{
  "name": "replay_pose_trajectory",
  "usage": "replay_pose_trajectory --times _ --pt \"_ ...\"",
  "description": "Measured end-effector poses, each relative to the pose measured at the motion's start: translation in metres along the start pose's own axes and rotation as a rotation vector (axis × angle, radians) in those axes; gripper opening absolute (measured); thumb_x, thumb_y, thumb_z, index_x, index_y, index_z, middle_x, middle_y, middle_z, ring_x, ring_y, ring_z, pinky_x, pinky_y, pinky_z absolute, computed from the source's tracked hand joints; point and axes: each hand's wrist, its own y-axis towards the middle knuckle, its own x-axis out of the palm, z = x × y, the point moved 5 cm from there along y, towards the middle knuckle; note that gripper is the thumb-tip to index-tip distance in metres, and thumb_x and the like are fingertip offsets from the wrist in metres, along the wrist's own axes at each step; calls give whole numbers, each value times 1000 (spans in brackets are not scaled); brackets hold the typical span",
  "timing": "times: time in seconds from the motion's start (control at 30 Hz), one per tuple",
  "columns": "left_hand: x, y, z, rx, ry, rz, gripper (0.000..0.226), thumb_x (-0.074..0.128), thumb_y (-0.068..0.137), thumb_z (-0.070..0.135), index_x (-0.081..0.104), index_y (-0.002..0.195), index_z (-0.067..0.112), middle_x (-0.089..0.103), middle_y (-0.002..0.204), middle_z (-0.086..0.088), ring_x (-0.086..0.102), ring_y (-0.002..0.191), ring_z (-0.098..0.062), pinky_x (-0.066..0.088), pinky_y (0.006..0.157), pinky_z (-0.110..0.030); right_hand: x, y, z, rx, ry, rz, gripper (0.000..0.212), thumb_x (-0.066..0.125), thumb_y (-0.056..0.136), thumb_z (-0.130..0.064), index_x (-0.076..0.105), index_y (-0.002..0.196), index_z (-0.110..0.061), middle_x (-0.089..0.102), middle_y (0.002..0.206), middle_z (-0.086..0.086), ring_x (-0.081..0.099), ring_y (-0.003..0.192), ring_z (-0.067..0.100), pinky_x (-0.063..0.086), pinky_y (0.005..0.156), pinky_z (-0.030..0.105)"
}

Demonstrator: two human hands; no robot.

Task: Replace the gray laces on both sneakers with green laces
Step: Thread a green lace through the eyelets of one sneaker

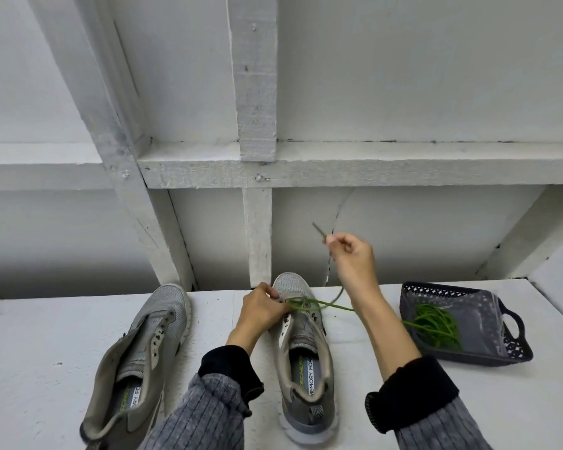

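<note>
Right hand (351,258) pinches green lace (325,306), left hand (260,308) grips sneaker (303,352); basket (488,306) holds green laces (436,324).

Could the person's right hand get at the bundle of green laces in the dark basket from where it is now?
Probably yes. The basket is open-topped and sits just beside the right forearm, with nothing over the green laces. But the right hand is raised and pinching a green lace end, so it would need to let that go first.
</note>
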Motion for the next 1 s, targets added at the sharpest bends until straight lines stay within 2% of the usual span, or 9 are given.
replay_pose_trajectory --times 0.07,0.13,0.23,0.3,0.43,0.57,0.67,0.77,1.0 --pt "-5 2 -2 -30 15 -12 24 77 71 30 59 82 18 67 82 0 58 66 -8 39 45 -9 10 -2 30 20 -110 -90 13 61 93 -17 65 80 -16 61 71 -4 54 68 9 40 64 25" --pt "-8 5 -4 -40 7 -13 17 76 70 29 65 79 19 69 84 -2 60 66 -8 49 54 -16 21 -7 57 38 -298 -180 9 66 90 -21 70 85 -15 68 83 0 61 79 13 43 70 24" --pt "-10 5 -4 -35 -22 -54 8 74 75 18 67 70 19 67 73 -4 60 63 -14 59 63 -30 35 -14 83 60 -567 -267 8 69 86 -31 73 84 -25 73 94 -1 64 91 18 49 78 29" --pt "-11 5 -3 -14 -39 -100 9 69 80 9 69 73 13 64 71 -7 58 59 -14 58 58 -27 42 -17 89 54 -645 -313 8 70 85 -33 74 85 -26 73 93 -2 64 92 20 48 75 29" --pt "-13 9 -9 -26 -103 -144 8 66 83 0 72 82 4 64 75 -9 58 59 -14 56 54 -21 51 -17 90 45 -686 -344 9 68 86 -33 74 88 -26 69 91 -3 62 88 19 42 69 26" --pt "-11 11 -18 -82 -199 -183 6 68 85 1 70 80 0 61 67 -9 56 49 -8 50 50 -19 44 -7 82 -7 -566 -131 12 62 92 -25 73 94 -19 66 100 0 61 92 20 43 73 26" --pt "-7 11 -22 -97 -246 -186 7 68 86 4 70 80 0 58 59 -5 54 45 -5 48 50 -17 56 -4 76 -24 -472 -212 14 61 92 -15 74 97 -12 71 96 2 64 88 17 47 78 24" --pt "-5 12 -27 -121 -283 -164 9 69 85 4 71 76 3 58 55 -2 54 44 -5 49 51 -19 72 -9 84 33 -477 -319 11 63 89 -9 71 87 -16 71 89 7 67 83 20 54 81 33" --pt "-6 16 -31 -123 -327 -189 7 72 84 5 71 78 1 65 73 -14 61 60 -19 58 69 -30 78 -17 93 48 -538 -335 22 62 83 4 64 76 -16 69 84 8 66 78 20 54 73 29"
